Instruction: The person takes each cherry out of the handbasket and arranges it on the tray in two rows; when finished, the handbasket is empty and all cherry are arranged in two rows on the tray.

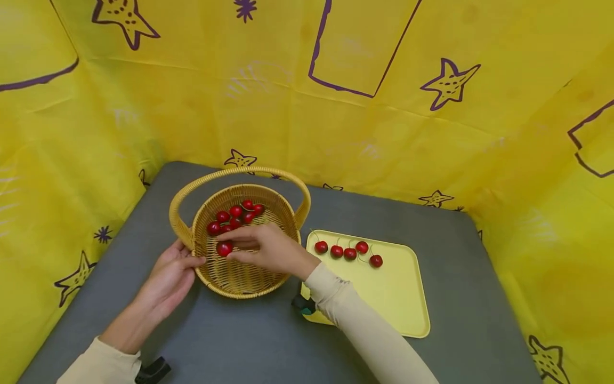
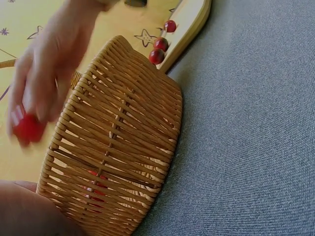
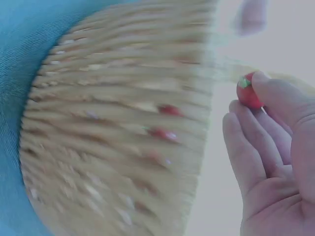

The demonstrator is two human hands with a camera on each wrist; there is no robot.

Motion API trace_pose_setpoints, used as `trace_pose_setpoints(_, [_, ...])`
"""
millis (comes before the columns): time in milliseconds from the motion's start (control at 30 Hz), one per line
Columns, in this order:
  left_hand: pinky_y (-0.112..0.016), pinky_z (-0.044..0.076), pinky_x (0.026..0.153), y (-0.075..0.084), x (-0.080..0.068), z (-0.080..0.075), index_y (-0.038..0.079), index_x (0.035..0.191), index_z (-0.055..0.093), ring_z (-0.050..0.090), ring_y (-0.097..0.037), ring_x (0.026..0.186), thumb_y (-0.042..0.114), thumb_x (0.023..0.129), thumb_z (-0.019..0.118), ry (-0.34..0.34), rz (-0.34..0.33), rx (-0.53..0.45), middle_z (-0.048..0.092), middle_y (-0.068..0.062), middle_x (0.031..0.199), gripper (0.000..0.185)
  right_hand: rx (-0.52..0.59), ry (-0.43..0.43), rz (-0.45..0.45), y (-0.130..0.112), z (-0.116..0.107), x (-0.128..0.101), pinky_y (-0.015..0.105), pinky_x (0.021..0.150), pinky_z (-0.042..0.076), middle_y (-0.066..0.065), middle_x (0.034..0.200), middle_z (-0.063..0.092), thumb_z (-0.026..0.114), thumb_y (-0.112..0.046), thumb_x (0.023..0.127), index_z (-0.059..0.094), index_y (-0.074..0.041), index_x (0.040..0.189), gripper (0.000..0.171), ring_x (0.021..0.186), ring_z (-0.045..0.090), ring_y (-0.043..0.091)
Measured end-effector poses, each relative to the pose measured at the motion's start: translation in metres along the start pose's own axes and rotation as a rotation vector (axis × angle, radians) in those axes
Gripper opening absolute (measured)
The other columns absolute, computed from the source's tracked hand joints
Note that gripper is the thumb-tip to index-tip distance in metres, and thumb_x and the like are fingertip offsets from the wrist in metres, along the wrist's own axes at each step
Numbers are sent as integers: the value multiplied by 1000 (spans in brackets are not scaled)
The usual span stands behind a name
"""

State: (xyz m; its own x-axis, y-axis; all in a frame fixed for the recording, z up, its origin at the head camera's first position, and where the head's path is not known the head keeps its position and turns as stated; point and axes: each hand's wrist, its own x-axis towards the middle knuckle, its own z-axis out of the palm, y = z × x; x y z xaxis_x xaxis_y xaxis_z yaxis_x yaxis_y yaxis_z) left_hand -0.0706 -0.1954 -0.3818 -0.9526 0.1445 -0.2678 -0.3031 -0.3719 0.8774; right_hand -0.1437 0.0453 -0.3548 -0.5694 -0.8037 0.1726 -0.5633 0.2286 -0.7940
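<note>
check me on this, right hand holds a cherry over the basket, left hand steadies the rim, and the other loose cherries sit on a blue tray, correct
One detail is off: the tray is pale yellow, not blue, as the head view shows. The rest stands: the right hand holds a cherry over the basket, the left hand steadies its rim, and five loose cherries sit on that tray.

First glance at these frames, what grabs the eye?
The wicker basket at the middle of the grey table, with the right hand pinching a red cherry over it while the left hand holds its rim. To its right, four cherries lie in a row on a yellow tray.
</note>
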Motion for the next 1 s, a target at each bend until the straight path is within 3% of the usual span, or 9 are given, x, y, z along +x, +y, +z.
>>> trace_pose_setpoints(267, [-26,13,127,-3,-2,-7,11,167,-18,-6,-15,160,-21,99,34,-21,8,-34,-14,-7,177,91,175,248,20,-24,-58,-77,33,89,62,-2,131,74,76,-15,99,71,-13,140,41,112,74,11])
trace_pose_setpoints(433, [-31,4,129,-3,1,-7,12,166,-22,-10,-16,160,-22,99,33,-53,25,-44,-18,-6,176,93,234,426,127,-23,-95,-136,38,88,63,2,134,73,77,-4,96,70,-18,141,47,116,74,23])
trace_pose_setpoints(567, [-29,6,129,-4,2,-7,13,166,-22,-10,-15,160,-21,100,34,-64,28,-51,-18,-4,176,93,209,548,207,-12,-115,-182,36,95,59,7,141,69,75,2,95,69,-15,142,50,123,70,26])
trace_pose_setpoints(767, [-25,13,127,-4,4,-6,12,168,-17,-6,-14,160,-20,101,35,-72,39,-55,-14,-6,177,91,179,688,350,17,-129,-239,32,95,57,12,144,66,72,-3,99,66,-11,145,48,126,68,20])
trace_pose_setpoints(1000, [-28,6,129,-5,2,-7,13,167,-20,-9,-13,160,-22,99,34,-70,39,-72,-17,-4,176,93,183,725,488,48,-127,-270,28,91,58,14,144,65,73,-11,100,63,-6,147,48,121,69,10])
